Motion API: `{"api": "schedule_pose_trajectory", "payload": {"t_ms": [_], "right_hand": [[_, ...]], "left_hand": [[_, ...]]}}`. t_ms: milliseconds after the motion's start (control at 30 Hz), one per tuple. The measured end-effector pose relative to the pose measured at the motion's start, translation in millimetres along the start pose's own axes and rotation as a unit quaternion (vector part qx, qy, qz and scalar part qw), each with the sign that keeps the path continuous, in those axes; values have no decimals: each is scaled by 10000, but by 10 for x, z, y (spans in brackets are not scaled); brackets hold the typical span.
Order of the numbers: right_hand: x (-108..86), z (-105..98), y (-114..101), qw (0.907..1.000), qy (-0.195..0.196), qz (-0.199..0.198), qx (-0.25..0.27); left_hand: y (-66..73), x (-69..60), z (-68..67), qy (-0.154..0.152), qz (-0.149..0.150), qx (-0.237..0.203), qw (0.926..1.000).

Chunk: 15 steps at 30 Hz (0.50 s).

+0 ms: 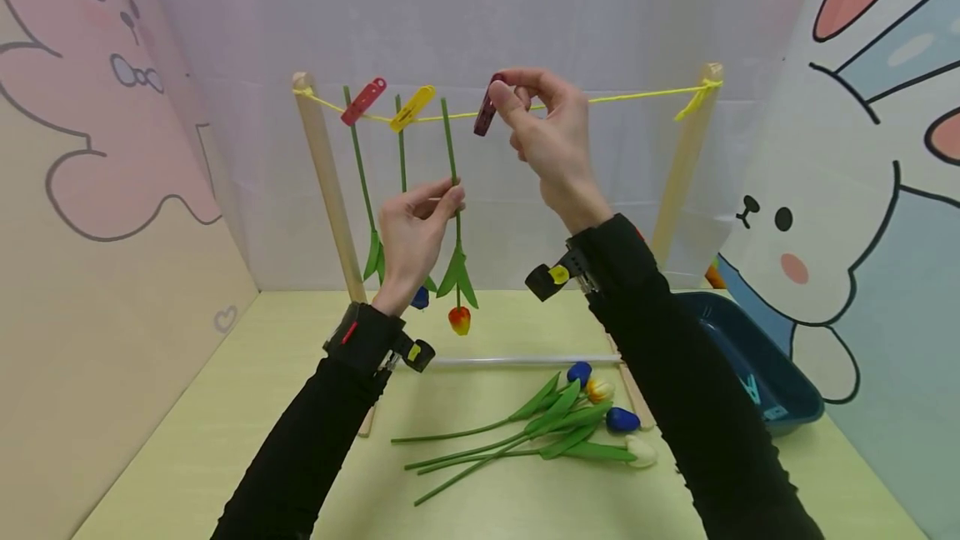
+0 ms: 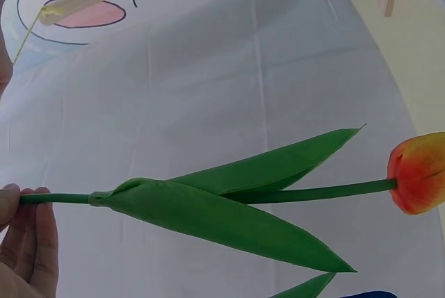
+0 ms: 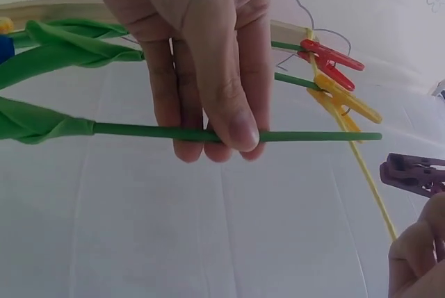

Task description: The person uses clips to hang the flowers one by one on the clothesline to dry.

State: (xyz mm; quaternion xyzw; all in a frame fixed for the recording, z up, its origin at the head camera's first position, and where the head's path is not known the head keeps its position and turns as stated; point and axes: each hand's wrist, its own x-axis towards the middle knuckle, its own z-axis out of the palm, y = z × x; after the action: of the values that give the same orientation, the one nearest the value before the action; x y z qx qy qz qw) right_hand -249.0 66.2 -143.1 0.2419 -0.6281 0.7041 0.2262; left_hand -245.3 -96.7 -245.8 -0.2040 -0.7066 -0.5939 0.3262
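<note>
My left hand [image 1: 416, 232] pinches the green stem of an orange-red tulip [image 1: 460, 321], which hangs flower down with its stem end at the yellow line [image 1: 622, 97]. In the left wrist view the same tulip [image 2: 417, 173] shows its long leaves. Between thumb and fingers my right hand [image 1: 551, 136] holds a dark purple clothespin [image 1: 486, 111] close to the line, right of the stem. The right wrist view shows the clothespin [image 3: 414, 173] apart from the stem. A red clothespin [image 1: 363, 102] and a yellow clothespin [image 1: 412, 108] hold two more stems on the line.
Wooden posts [image 1: 326, 190] carry the line, with a pale crossbar [image 1: 517, 361] low between them. Several tulips [image 1: 540, 427] with blue, white and yellowish heads lie on the table [image 1: 187, 440]. A dark blue basin [image 1: 780, 382] at the right contains a light blue clothespin [image 1: 750, 388].
</note>
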Motion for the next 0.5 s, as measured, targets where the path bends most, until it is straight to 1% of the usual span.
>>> {"api": "schedule_pose_trajectory", "payload": {"t_ms": [133,267,333,500], "right_hand": [[35,79,-11,9977,270,77,621],[64,175,-1,9902,622,224,1229],[79,226,10,9869,760,304,1390],[114,327,52,9835,1010,285,1472]], "left_hand": [[10,20,-1,17,-50,64,10000],[16,38,-6,19,-10,126,9999],[17,46,-6,16,23,106,9999],[21,67,7,24,62,87,9999]]}}
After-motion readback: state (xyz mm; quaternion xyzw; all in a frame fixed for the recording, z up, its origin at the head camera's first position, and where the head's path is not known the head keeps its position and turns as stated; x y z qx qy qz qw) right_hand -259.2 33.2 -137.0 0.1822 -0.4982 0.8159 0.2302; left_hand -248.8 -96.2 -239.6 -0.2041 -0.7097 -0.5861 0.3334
